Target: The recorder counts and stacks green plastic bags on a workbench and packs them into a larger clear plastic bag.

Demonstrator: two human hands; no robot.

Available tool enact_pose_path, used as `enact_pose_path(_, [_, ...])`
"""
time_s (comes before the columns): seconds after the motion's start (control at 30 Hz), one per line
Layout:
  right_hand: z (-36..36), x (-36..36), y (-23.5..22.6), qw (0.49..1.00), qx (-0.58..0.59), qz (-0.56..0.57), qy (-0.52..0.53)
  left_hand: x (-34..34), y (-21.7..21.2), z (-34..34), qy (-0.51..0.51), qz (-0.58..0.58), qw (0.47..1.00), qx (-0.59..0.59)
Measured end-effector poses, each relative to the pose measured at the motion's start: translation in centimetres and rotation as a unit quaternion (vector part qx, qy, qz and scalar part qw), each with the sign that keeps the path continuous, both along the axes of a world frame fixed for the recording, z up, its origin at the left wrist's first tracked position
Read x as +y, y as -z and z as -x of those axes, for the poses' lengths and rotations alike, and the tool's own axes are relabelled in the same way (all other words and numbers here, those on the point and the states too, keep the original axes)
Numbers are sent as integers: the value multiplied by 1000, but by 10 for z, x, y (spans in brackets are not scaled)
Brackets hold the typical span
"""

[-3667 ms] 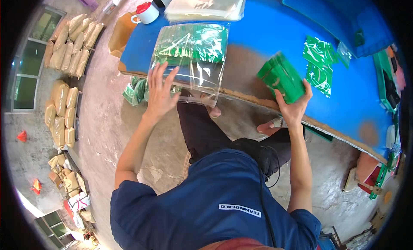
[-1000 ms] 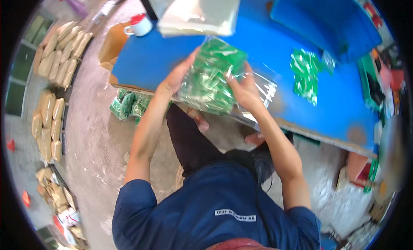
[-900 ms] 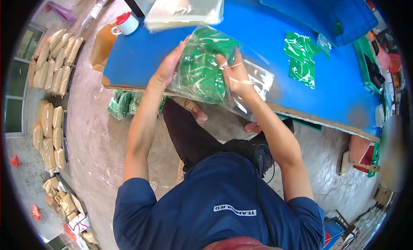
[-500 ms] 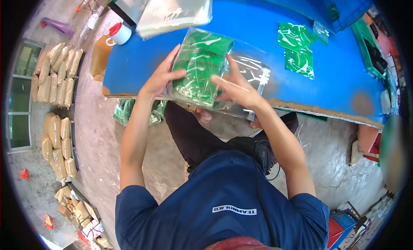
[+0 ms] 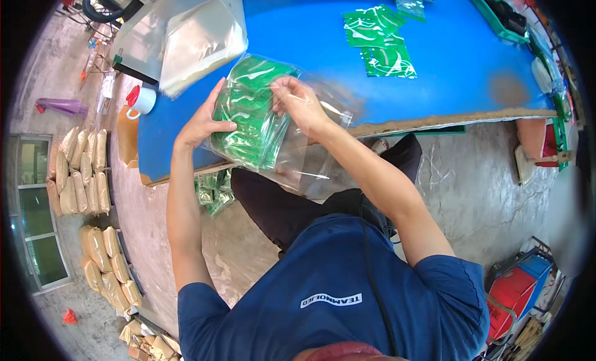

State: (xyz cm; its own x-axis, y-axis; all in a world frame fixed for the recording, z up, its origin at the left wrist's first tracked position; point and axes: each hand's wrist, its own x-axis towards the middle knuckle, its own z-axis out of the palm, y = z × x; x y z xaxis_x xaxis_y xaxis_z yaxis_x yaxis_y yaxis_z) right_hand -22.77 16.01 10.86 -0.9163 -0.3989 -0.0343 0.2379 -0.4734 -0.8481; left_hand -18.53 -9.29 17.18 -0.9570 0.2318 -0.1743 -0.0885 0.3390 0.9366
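The clear bag (image 5: pixel 292 137) is thin, glossy plastic film, wrinkled and catching the light. The green packets (image 5: pixel 248 122) inside are shiny too. The blue bench (image 5: pixel 447 81) looks matt, the floor (image 5: pixel 484 187) rough concrete.

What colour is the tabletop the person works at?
Bright blue tabletop, clearest in the head view.
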Motion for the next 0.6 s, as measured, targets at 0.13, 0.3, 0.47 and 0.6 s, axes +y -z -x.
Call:
enact_pose_path(0.13, [-40,51,2,964,100,-192,-152,27,-26,16,63,303,926,216])
enact_pose_path(0.3, [-75,1,37,871,460,-172,-31,86,-12,21,151,476,830,248])
enact_pose_path(0.47, [-90,2,20,706,605,-362,-65,87,-14,19,155,419,862,241])
enact_pose_path(0.6, [-92,4,21,719,553,-418,-45,74,-22,-31,-183,138,907,352])
